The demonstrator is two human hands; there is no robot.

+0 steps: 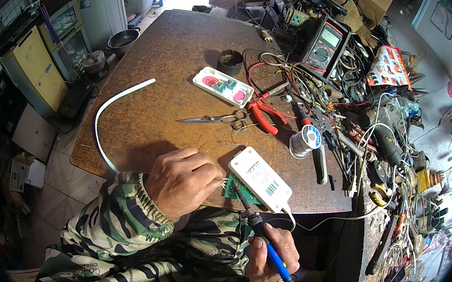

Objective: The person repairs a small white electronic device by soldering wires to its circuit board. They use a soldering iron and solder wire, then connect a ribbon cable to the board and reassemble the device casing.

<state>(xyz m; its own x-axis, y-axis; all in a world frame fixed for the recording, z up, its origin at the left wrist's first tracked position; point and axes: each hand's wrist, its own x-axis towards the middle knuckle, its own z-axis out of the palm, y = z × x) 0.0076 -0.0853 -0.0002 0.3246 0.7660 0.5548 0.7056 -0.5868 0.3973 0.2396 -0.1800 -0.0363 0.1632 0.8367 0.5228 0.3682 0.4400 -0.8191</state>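
With its fingers pinched, my left hand (186,180) holds thin wire ends against the left edge of a green circuit board (243,191). A white cable (102,113) curves over the table and passes behind the left sleeve; whether it joins those wires is hidden. My right hand (275,257) is closed around a blue-handled soldering iron (277,260), its tip slanting up to the board. Partly over the board lies a white plastic case (261,179) with a barcode label and a white cord from its lower end.
Scissors (214,119), red-handled pliers (266,115), a solder spool (305,141), an open white case (222,87) and a dark cup (230,61) lie beyond my hands. Tangled cables, tools and a multimeter (326,45) crowd the right side. The table's near edge (313,212) runs below the board.
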